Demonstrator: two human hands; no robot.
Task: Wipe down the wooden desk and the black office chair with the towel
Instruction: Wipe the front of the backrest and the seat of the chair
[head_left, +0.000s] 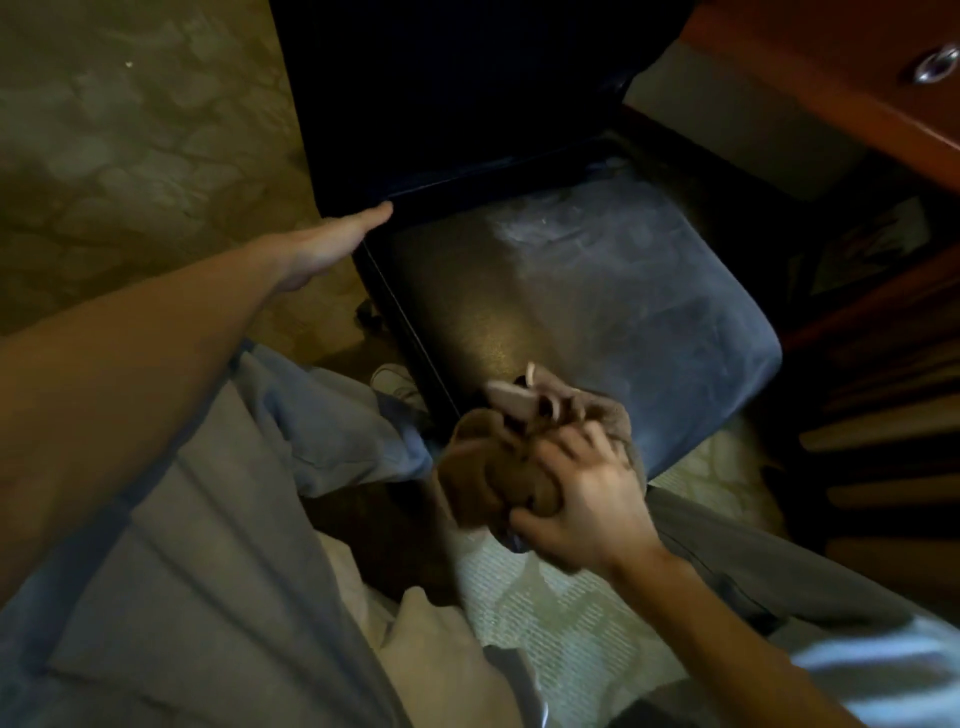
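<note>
The black office chair (597, 291) fills the middle of the view, its seat dusty and streaked, its dark backrest (457, 88) rising at the top. My right hand (582, 499) grips a bunched brown towel (514, 457) at the seat's near front corner. My left hand (332, 244) reaches out with straight fingers and touches the chair's left edge where seat meets backrest. The wooden desk (841, 67) shows at the upper right, with a drawer and a metal pull (935, 65).
Patterned carpet (130, 145) lies to the left of the chair. My grey-trousered legs (208, 545) take up the lower left, with a white shoe (395, 382) beside the chair. Dark wooden slats (883, 467) stand at the right edge. A pale patterned mat (561, 613) lies under the chair's front.
</note>
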